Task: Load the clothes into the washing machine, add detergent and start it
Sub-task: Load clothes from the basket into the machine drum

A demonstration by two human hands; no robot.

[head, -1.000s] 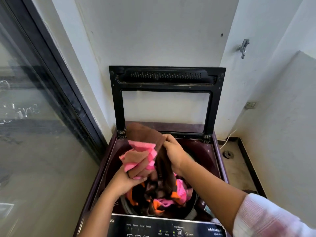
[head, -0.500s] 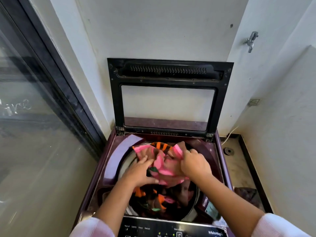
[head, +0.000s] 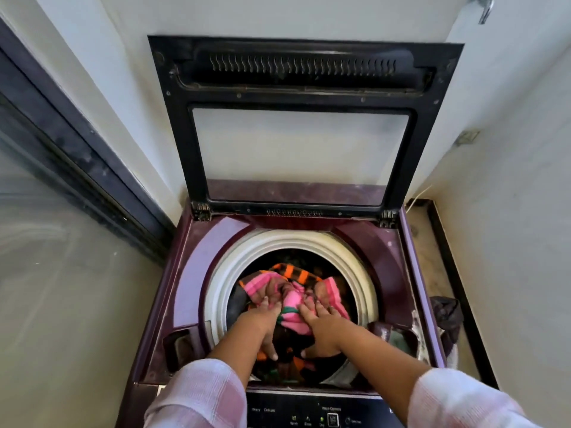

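Pressing down on the pink striped cloth (head: pixel 293 304), left hand (head: pixel 262 322) and right hand (head: pixel 324 327) lie with fingers straight, gripping nothing.
Cloth sits beneath both palms inside the washing machine drum (head: pixel 217 288); soft, light, probably best gathered by its bunched folds.

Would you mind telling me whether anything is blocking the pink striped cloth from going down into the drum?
Nothing visible does. The lid stands raised, the white drum rim is unobstructed, and the left hand and right hand press directly on the pink striped cloth atop the other clothes inside.
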